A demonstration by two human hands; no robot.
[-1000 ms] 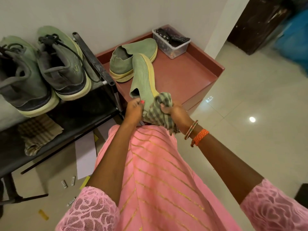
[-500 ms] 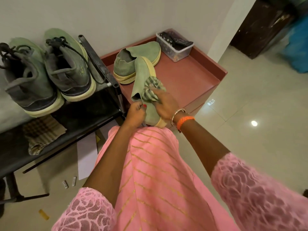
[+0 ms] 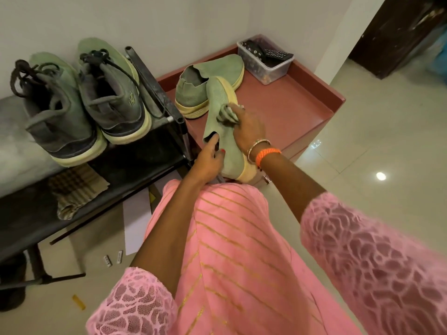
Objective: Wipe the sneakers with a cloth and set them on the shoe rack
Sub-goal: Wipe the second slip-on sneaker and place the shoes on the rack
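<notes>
Our right hand presses a bunched cloth against the upper of the light green sneaker, fingers curled round the cloth. Our left hand grips that sneaker at its collar, holding it over the near edge of the red surface. Its mate lies on the surface at twelve o'clock from the held one, seemingly not yet wiped, we judge. A darker pair already sits on the shoe rack at nine o'clock, so we reckon the job is about half done. The rack's top looks crowded; the lower shelf, with a folded cloth, has room. The rack's post stands just beside our left hand, something to clear.
</notes>
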